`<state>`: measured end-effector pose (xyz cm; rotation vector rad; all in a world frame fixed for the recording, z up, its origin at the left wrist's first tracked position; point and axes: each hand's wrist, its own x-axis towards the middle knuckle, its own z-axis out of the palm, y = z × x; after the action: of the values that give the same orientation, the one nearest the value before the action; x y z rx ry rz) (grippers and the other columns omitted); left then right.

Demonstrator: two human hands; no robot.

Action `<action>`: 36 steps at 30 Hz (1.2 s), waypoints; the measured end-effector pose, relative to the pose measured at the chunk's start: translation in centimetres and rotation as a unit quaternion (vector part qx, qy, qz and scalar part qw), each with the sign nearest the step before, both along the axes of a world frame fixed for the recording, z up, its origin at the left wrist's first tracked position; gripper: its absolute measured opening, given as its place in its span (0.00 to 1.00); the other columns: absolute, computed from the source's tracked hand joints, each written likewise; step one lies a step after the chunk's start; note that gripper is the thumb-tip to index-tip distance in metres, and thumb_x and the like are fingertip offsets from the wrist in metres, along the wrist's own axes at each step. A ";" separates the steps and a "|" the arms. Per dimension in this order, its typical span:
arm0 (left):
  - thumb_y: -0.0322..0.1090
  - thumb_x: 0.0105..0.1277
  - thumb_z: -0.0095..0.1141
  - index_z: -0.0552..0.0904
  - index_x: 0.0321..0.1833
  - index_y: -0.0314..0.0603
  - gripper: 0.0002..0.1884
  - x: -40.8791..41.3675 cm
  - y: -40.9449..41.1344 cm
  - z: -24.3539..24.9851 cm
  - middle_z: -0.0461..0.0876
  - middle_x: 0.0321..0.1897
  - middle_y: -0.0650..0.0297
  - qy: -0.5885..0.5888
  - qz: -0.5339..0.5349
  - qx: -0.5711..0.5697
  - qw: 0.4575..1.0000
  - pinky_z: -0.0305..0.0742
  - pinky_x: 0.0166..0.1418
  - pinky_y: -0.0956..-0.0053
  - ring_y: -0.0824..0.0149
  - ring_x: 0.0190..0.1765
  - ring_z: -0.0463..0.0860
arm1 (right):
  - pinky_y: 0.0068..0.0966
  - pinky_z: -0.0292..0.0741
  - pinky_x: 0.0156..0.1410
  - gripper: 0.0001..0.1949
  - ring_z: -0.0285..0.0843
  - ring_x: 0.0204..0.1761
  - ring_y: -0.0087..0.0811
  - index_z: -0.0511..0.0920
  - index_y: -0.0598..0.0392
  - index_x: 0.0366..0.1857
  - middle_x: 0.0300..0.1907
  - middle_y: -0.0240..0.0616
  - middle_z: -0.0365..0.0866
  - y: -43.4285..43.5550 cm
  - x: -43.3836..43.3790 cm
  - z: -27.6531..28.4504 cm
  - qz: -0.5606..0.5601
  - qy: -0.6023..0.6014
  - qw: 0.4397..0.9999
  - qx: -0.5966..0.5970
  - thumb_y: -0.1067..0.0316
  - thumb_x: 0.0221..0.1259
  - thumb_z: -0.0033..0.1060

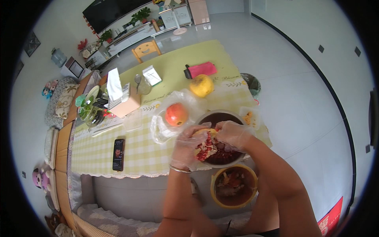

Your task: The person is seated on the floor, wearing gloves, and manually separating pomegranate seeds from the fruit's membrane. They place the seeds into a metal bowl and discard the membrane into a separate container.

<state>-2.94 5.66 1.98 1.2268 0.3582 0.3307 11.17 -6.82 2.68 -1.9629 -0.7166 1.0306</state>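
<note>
In thin clear plastic gloves, both hands hold an opened pomegranate piece above a metal bowl. My left hand wraps around the piece's left side, with a bangle at the wrist. At its upper edge, the fingers of my right hand grip the piece; their tips are partly hidden. Red seeds and pale membrane show on its open face. Dark red seeds lie in the bowl. A whole pomegranate rests on a white plastic bag beyond my left hand.
Below the table edge stands a yellow-rimmed bin with scraps. Right of the bowl sits a clear tray with yellowish bits. Farther back are a yellow fruit and a pink pouch. A phone and tissue box lie left.
</note>
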 end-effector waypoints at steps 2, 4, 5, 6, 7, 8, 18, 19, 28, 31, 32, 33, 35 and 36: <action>0.27 0.65 0.60 0.83 0.54 0.29 0.15 -0.3 0.6 0.1 0.85 0.56 0.55 -0.005 0.021 0.044 0.999 0.77 0.61 0.75 0.68 0.54 0.83 | 0.28 0.71 0.25 0.14 0.76 0.22 0.28 0.80 0.59 0.48 0.26 0.39 0.82 -0.1 0.1 0.9 -0.004 0.105 0.994 -0.004 0.70 0.60 0.52; 0.25 0.62 0.57 0.83 0.53 0.27 0.16 0.3 0.0 0.0 0.85 0.55 0.54 0.018 0.042 0.062 0.997 0.77 0.61 0.75 0.67 0.52 0.84 | 0.27 0.69 0.24 0.16 0.75 0.22 0.27 0.79 0.58 0.52 0.28 0.39 0.82 -0.6 1.0 -0.9 -0.004 0.143 0.989 0.029 0.72 0.59 0.50; 0.25 0.61 0.58 0.83 0.53 0.27 0.17 0.3 -0.2 0.6 0.86 0.52 0.55 0.008 0.053 0.023 0.998 0.79 0.58 0.75 0.67 0.50 0.85 | 0.26 0.68 0.23 0.18 0.75 0.22 0.26 0.78 0.58 0.53 0.29 0.39 0.82 -1.0 1.6 -1.9 -0.006 0.161 0.986 0.045 0.73 0.59 0.49; 0.26 0.63 0.59 0.84 0.53 0.28 0.16 0.2 -0.2 0.9 0.86 0.50 0.56 0.007 0.050 -0.021 0.998 0.80 0.57 0.75 0.68 0.49 0.85 | 0.26 0.71 0.25 0.19 0.76 0.25 0.26 0.78 0.60 0.54 0.36 0.40 0.83 -1.4 2.1 -2.5 -0.015 0.186 0.980 0.064 0.76 0.58 0.47; 0.27 0.65 0.61 0.84 0.53 0.29 0.15 0.0 0.1 1.0 0.87 0.49 0.57 0.008 0.050 -0.063 0.997 0.81 0.55 0.75 0.70 0.48 0.85 | 0.26 0.71 0.26 0.19 0.76 0.26 0.27 0.78 0.61 0.54 0.38 0.40 0.83 -1.5 2.1 -2.2 -0.037 0.218 0.971 0.093 0.77 0.57 0.46; 0.26 0.63 0.62 0.84 0.52 0.28 0.15 0.1 0.2 0.7 0.87 0.47 0.56 0.006 0.063 -0.067 0.996 0.82 0.52 0.75 0.69 0.46 0.86 | 0.26 0.72 0.27 0.20 0.77 0.27 0.27 0.78 0.61 0.54 0.40 0.39 0.83 -1.6 1.9 -2.0 -0.059 0.248 0.959 0.122 0.77 0.57 0.46; 0.25 0.62 0.62 0.83 0.51 0.29 0.15 0.2 0.7 -0.3 0.87 0.45 0.57 -0.023 0.097 -0.108 0.989 0.83 0.50 0.73 0.67 0.45 0.86 | 0.24 0.75 0.29 0.19 0.78 0.27 0.26 0.76 0.63 0.59 0.35 0.36 0.82 -1.1 1.1 -0.6 -0.022 0.149 0.982 0.109 0.69 0.65 0.57; 0.25 0.62 0.62 0.83 0.51 0.29 0.15 0.2 0.8 -0.3 0.87 0.45 0.57 -0.025 0.096 -0.112 0.989 0.83 0.51 0.73 0.67 0.45 0.86 | 0.24 0.74 0.28 0.20 0.78 0.26 0.25 0.75 0.63 0.60 0.34 0.36 0.82 -1.0 1.0 -0.7 -0.020 0.128 0.986 0.106 0.70 0.65 0.56; 0.26 0.64 0.59 0.82 0.54 0.28 0.16 -0.1 0.9 0.5 0.86 0.47 0.55 -0.022 0.118 -0.106 0.987 0.83 0.53 0.70 0.63 0.46 0.87 | 0.21 0.67 0.26 0.17 0.75 0.28 0.25 0.74 0.64 0.58 0.34 0.37 0.77 -1.7 0.8 -0.1 -0.106 0.360 0.902 0.215 0.75 0.67 0.48; 0.26 0.64 0.60 0.82 0.54 0.28 0.16 -0.1 1.0 0.1 0.86 0.47 0.55 -0.035 0.118 -0.099 0.988 0.83 0.54 0.70 0.63 0.47 0.86 | 0.21 0.66 0.26 0.15 0.72 0.27 0.25 0.73 0.64 0.56 0.34 0.37 0.76 -0.9 0.6 -0.7 -0.099 0.324 0.919 0.202 0.75 0.67 0.47; 0.27 0.64 0.61 0.82 0.54 0.28 0.17 -0.1 1.0 0.1 0.86 0.47 0.54 -0.037 0.113 -0.110 0.987 0.83 0.54 0.70 0.63 0.47 0.86 | 0.21 0.66 0.26 0.15 0.71 0.27 0.24 0.73 0.64 0.56 0.35 0.37 0.75 -0.9 0.8 -1.2 -0.097 0.337 0.912 0.213 0.75 0.66 0.47; 0.27 0.64 0.61 0.82 0.55 0.28 0.17 -0.1 0.9 0.1 0.86 0.47 0.54 -0.039 0.110 -0.122 0.986 0.83 0.54 0.69 0.63 0.47 0.86 | 0.20 0.66 0.26 0.16 0.70 0.27 0.24 0.73 0.65 0.56 0.36 0.37 0.75 -0.9 0.9 -1.6 -0.094 0.351 0.904 0.224 0.75 0.66 0.48; 0.28 0.64 0.61 0.81 0.55 0.28 0.17 0.0 0.9 0.0 0.86 0.47 0.54 -0.037 0.116 -0.119 0.985 0.83 0.54 0.69 0.63 0.47 0.86 | 0.20 0.66 0.26 0.16 0.72 0.27 0.24 0.74 0.65 0.56 0.37 0.38 0.76 -0.8 1.0 -2.2 -0.098 0.359 0.897 0.238 0.75 0.65 0.49; 0.28 0.64 0.61 0.81 0.55 0.28 0.17 0.1 0.9 -0.1 0.86 0.47 0.54 -0.034 0.118 -0.118 0.985 0.83 0.54 0.69 0.63 0.47 0.86 | 0.19 0.66 0.25 0.16 0.74 0.27 0.24 0.74 0.65 0.56 0.39 0.38 0.76 -0.8 0.9 -2.3 -0.107 0.355 0.897 0.240 0.76 0.65 0.50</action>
<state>-2.84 6.55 1.88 0.9403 0.4710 0.5187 12.08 -7.59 0.34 -1.0881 -0.2873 1.1872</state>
